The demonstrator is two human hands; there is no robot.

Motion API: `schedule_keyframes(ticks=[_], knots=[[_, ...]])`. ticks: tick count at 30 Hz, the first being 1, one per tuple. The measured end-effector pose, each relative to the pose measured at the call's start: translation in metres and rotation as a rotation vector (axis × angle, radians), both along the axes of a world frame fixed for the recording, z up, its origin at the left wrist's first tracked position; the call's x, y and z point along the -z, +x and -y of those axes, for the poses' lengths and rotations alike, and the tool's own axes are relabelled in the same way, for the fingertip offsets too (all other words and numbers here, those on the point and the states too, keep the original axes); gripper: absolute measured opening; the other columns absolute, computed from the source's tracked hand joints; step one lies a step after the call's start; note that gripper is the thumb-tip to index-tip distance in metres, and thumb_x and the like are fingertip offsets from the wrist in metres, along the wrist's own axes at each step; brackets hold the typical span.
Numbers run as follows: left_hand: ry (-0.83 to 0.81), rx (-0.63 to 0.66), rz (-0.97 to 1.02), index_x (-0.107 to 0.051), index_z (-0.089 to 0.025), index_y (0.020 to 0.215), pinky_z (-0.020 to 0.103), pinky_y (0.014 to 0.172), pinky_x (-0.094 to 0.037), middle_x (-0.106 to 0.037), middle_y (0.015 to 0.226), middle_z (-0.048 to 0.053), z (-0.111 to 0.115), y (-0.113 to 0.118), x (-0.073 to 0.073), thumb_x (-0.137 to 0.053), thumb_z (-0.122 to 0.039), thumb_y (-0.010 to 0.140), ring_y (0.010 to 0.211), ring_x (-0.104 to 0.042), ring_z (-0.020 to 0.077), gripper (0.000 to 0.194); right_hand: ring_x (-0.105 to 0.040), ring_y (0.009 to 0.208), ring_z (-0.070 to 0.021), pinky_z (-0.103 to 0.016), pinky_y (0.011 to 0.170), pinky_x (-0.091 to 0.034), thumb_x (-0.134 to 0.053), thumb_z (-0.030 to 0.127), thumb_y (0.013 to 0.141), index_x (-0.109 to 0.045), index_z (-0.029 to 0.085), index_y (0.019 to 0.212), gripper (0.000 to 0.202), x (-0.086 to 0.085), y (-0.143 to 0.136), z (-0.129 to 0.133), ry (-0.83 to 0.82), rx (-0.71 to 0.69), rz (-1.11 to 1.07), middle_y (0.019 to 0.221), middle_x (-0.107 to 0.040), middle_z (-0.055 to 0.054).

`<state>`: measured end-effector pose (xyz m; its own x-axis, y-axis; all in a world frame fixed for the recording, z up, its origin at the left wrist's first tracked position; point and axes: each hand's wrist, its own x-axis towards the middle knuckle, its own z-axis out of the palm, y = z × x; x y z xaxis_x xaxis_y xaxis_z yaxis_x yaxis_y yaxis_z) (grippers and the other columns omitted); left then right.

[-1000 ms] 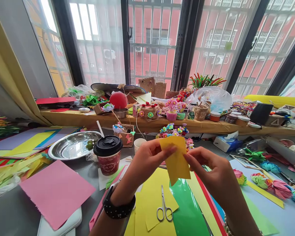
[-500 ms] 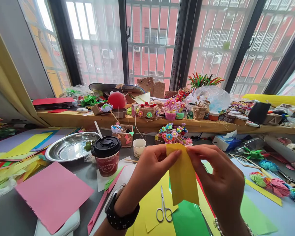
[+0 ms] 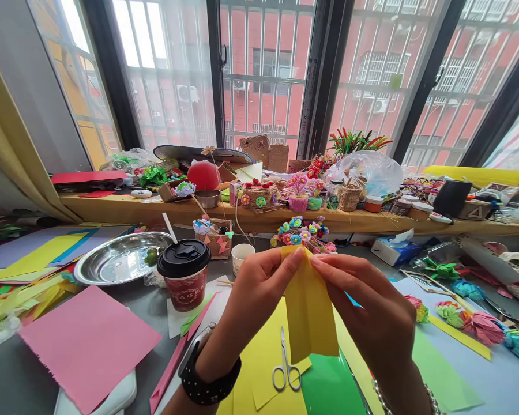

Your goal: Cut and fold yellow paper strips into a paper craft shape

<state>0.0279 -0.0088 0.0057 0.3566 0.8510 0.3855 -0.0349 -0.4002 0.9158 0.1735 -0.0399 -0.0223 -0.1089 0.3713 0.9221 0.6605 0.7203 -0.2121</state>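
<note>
A creased strip of yellow paper (image 3: 310, 320) hangs upright between my hands, its lower end loose. My left hand (image 3: 263, 282) pinches the top left corner between thumb and fingers, a black dotted watch strap on that wrist. At the top right edge, my right hand (image 3: 372, 300) grips the same paper with thumb and fingertips; a beaded bracelet circles this wrist. Below the strip, small scissors (image 3: 286, 369) with grey handles lie on yellow sheets (image 3: 246, 377). Beside them shows a green sheet (image 3: 331, 389).
To the left stand a lidded cup with a straw (image 3: 184, 276), a steel plate (image 3: 86, 271) and a pink sheet (image 3: 90, 343). Crumpled paper flowers (image 3: 484, 328) lie at right, near a tissue box (image 3: 392, 252). A cluttered ledge (image 3: 125, 208) runs under the window.
Both hands and the yellow paper have shifted slightly left in view. My right fingers have moved a little along the paper's top edge, which now slopes down to the right.
</note>
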Motion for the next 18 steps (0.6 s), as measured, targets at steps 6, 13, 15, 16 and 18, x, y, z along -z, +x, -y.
schedule_keyframes(ticks=[6,13,15,16,18], knots=[[-0.021,0.013,0.021,-0.055,-0.013,0.062,0.016,0.041,-0.024,-0.041,0.055,-0.004,-0.001,0.001,0.0,-0.052,-0.033,0.075,0.05,-0.034,0.0054,0.024,-0.055,0.089,-0.0151,-0.028,0.079,-0.048,-0.054,0.003,0.075,-0.059,0.026,0.105,0.038,0.0,-0.001,-0.001,-0.033,-0.03,-0.022,0.097,-0.058,-0.003],[-0.012,-0.029,0.005,-0.055,-0.013,0.057,0.016,0.04,-0.026,-0.043,0.051,-0.005,-0.002,0.0,-0.001,-0.055,-0.031,0.073,0.047,-0.035,0.0048,0.024,-0.057,0.086,-0.0151,-0.029,0.078,-0.048,-0.053,0.006,0.075,-0.062,0.024,0.099,0.032,-0.002,0.001,-0.002,-0.109,-0.056,-0.06,0.094,-0.06,-0.004],[0.003,-0.037,-0.027,-0.056,-0.013,0.057,0.016,0.04,-0.027,-0.044,0.051,-0.005,-0.004,-0.001,0.0,-0.055,-0.032,0.073,0.046,-0.036,0.0052,0.025,-0.058,0.085,-0.0154,-0.029,0.078,-0.048,-0.053,0.009,0.075,-0.064,0.024,0.094,0.027,-0.005,0.0,-0.001,-0.172,-0.081,-0.106,0.091,-0.061,-0.003],[0.012,-0.036,-0.047,-0.056,-0.013,0.057,0.016,0.04,-0.028,-0.045,0.052,-0.004,-0.004,-0.001,0.0,-0.055,-0.033,0.073,0.046,-0.037,0.0055,0.025,-0.058,0.085,-0.0157,-0.029,0.076,-0.049,-0.053,0.011,0.075,-0.065,0.024,0.091,0.023,-0.007,0.0,-0.001,-0.224,-0.101,-0.141,0.09,-0.061,-0.003],[0.025,-0.021,-0.086,-0.057,-0.013,0.06,0.016,0.042,-0.03,-0.048,0.054,-0.003,-0.006,-0.001,0.001,-0.054,-0.034,0.073,0.048,-0.04,0.0062,0.025,-0.059,0.082,-0.0162,-0.028,0.07,-0.05,-0.053,0.018,0.076,-0.065,0.023,0.086,0.017,-0.011,0.0,0.0,-0.364,-0.152,-0.248,0.088,-0.062,-0.003]])
